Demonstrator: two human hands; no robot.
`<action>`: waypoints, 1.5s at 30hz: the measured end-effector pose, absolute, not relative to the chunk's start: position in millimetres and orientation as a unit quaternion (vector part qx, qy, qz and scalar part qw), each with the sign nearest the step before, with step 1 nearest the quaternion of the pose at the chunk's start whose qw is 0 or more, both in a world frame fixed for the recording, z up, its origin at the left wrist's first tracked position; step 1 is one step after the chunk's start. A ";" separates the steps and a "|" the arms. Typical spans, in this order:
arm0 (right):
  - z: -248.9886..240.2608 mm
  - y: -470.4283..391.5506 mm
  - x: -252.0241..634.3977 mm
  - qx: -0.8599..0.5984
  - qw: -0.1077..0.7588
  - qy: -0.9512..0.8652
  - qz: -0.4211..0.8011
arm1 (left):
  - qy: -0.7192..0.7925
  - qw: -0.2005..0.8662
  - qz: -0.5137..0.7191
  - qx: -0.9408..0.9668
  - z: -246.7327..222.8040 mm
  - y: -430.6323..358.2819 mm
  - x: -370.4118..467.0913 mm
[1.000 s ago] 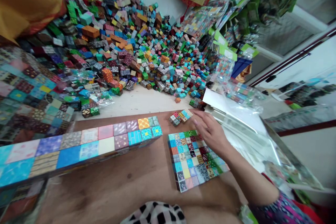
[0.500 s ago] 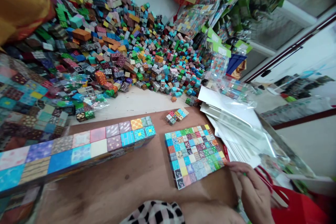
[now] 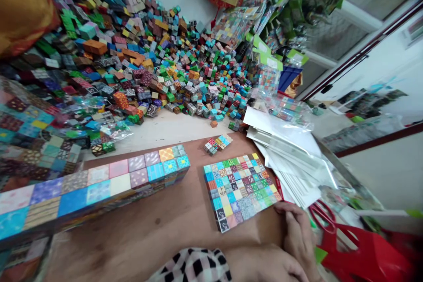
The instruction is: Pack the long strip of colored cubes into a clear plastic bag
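Note:
A flat slab of small patterned cube blocks [image 3: 241, 189] lies on the brown board. My right hand [image 3: 295, 224] is at its near right corner, fingers bent and pressed together; whether they touch the slab or pinch something small I cannot make out. My left hand [image 3: 280, 269] reaches across from a checkered sleeve [image 3: 198, 266] at the bottom edge and overlaps my right wrist; its fingers are mostly out of view. Beyond the slab sits a small cluster of blocks [image 3: 218, 143]. A long double row of larger blocks [image 3: 109, 187] stretches to the left.
A large heap of loose blocks [image 3: 165, 61] fills the back, against the wall. White cards [image 3: 280, 150] are piled at right, with red-handled scissors [image 3: 324, 216] and a red bag [image 3: 366, 251] nearer. Bagged block sets [image 3: 261, 61] stand behind. The brown board [image 3: 158, 224] lies underneath.
The view has shifted slightly. My left hand has come further right, over my right wrist. My right fingers have drawn slightly away from the slab's corner and curled more.

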State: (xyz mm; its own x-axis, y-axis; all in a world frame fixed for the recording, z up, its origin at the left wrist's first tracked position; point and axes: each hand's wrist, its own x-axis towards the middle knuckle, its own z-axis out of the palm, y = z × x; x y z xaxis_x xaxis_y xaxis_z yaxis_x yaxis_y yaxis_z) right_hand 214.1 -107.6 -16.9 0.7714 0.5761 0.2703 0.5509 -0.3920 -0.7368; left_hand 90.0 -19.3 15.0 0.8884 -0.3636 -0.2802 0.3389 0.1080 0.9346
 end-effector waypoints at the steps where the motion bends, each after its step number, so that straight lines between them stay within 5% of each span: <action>1: -17.0 -106.5 212.7 -0.832 0.436 -0.344 0.012 | 0.000 0.749 -0.240 0.617 16.6 -19.4 89.0; 11: -12.9 -100.8 213.7 -0.797 0.358 -0.473 -0.112 | -0.025 0.716 -0.201 0.668 25.5 -14.8 81.0; 30: -13.3 -96.9 216.5 -0.775 0.308 -0.532 -0.146 | 0.128 0.717 -0.272 0.629 55.2 -18.0 79.2; 45: -8.8 -92.7 207.6 -0.793 0.337 -0.497 -0.099 | 0.095 0.724 -0.258 0.633 33.5 -24.5 84.1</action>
State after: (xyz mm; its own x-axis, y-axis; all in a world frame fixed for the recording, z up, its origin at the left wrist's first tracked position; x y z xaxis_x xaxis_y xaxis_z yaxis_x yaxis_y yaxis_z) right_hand 207.6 -92.7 -8.8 0.4859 0.7226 0.4916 0.8555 -0.2782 -0.4367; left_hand 84.1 -24.5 33.5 0.8486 -0.2531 -0.4646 0.4941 0.0652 0.8670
